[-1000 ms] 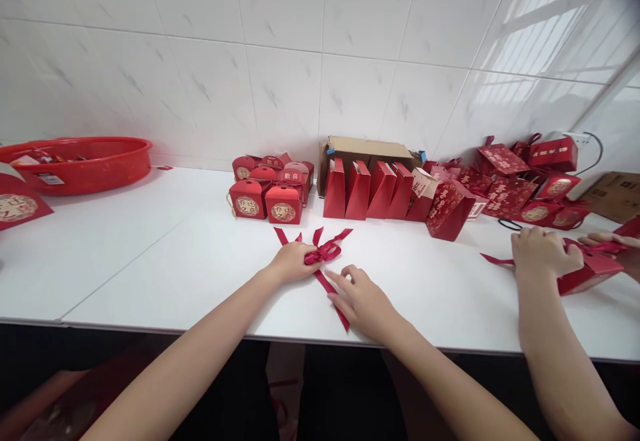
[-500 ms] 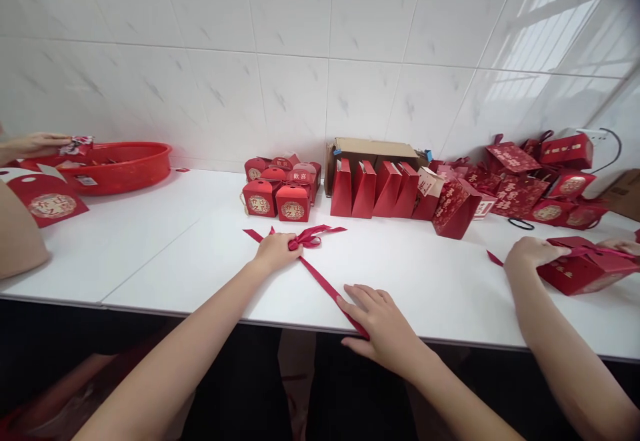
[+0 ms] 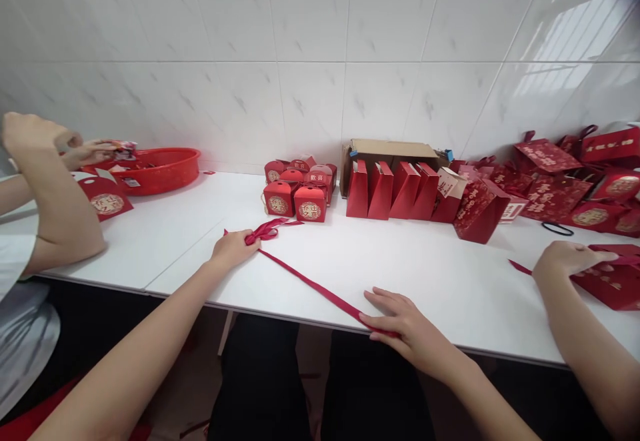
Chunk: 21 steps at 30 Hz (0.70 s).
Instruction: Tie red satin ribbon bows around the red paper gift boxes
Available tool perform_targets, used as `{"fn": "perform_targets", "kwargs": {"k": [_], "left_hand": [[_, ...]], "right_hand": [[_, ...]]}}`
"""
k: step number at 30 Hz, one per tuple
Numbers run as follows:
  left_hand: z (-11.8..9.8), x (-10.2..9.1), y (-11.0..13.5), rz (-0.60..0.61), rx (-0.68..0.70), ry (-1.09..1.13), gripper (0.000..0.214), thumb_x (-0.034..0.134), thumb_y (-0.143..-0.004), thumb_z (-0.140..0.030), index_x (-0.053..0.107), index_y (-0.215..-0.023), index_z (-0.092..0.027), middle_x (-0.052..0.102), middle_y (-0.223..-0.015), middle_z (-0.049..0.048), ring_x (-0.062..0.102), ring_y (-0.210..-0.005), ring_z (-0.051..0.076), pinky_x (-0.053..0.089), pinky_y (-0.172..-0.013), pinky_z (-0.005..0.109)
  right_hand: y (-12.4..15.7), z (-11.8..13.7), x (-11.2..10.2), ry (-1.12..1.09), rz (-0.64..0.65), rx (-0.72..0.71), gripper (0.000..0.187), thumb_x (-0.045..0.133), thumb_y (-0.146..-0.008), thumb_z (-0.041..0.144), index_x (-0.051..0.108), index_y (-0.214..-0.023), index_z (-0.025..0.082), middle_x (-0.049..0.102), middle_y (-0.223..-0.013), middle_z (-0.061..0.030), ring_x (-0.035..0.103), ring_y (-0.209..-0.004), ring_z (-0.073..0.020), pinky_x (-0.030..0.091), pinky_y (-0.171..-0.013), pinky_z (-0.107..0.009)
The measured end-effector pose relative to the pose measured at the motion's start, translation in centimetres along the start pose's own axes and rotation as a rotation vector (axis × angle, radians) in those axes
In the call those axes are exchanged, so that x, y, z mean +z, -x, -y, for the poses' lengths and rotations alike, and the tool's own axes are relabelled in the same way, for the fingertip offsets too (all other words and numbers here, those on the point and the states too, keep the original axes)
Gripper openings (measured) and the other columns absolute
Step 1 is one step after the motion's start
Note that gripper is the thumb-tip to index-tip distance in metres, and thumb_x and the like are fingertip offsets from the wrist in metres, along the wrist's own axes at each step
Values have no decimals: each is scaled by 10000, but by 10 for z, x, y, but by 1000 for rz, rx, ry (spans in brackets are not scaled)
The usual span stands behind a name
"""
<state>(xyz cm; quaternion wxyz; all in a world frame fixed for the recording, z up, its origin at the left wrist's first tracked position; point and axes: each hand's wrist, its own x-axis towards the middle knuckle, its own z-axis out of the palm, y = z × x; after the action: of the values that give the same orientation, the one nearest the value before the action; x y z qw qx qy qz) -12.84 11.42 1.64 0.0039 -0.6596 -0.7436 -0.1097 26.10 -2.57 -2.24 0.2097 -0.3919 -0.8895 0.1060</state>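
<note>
A dark red ribbon (image 3: 315, 286) stretches slantwise over the white table between my two hands. My left hand (image 3: 233, 249) is closed on its far end, where a bunch of loops and loose tails sticks out past the fingers. Near the table's front edge, my right hand (image 3: 400, 324) pinches the other end between thumb and index finger, its remaining fingers spread. Beyond the ribbon stands a cluster of small red gift boxes (image 3: 310, 203) with gold round emblems.
Tall red boxes (image 3: 383, 191) line up before a cardboard box (image 3: 395, 147). More red boxes (image 3: 555, 181) are heaped at right, near a co-worker's hand (image 3: 563, 257) on a red box. At left, another person's hand (image 3: 95, 152) holds a small packet over a red basin (image 3: 165, 171).
My left hand has moved left with the ribbon's looped end, and my right hand slightly right, so a longer straight stretch shows between them. The view has shifted left.
</note>
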Motion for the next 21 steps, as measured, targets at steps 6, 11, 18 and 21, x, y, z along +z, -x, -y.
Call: {"fn": "perform_targets", "kwargs": {"k": [6,11,18,21], "left_hand": [[34,-5,-6,-16,-100,-41,373,407,-743,-517,620,-850,-230,693,-847,70,629,-780,270,391,-558,283],[39,-2,-8,-34,-113,-58,388,397,-753,-519,620,-834,-212,676,-848,95,616,-809,303,422,-653,347],[19,2,0,-378,-10,-107,736,534,-621,-680,491,-1142,-163,481,-1248,196,399,-1161,384,270,-956,494],[-9,-4,2,-503,17,-44,698,490,-702,-648,432,-1207,-171,327,-1400,183,235,-1296,379,198,-1011,506]], "right_hand": [[12,-10,-18,-313,-100,84,231,496,-875,261,692,-988,311,620,-1036,-63,614,-933,-191,530,-770,-308],[28,-21,-66,-623,-630,53,84,638,-769,262,703,-785,314,597,-799,-37,609,-763,-193,532,-633,-337],[-26,-41,-114,-930,-1344,212,35,668,-717,176,674,-737,204,644,-803,-17,655,-746,-154,547,-737,-330],[-65,-75,-107,-1266,-1199,396,29,654,-717,159,638,-698,144,662,-711,-15,669,-753,-139,554,-705,-257]]}}
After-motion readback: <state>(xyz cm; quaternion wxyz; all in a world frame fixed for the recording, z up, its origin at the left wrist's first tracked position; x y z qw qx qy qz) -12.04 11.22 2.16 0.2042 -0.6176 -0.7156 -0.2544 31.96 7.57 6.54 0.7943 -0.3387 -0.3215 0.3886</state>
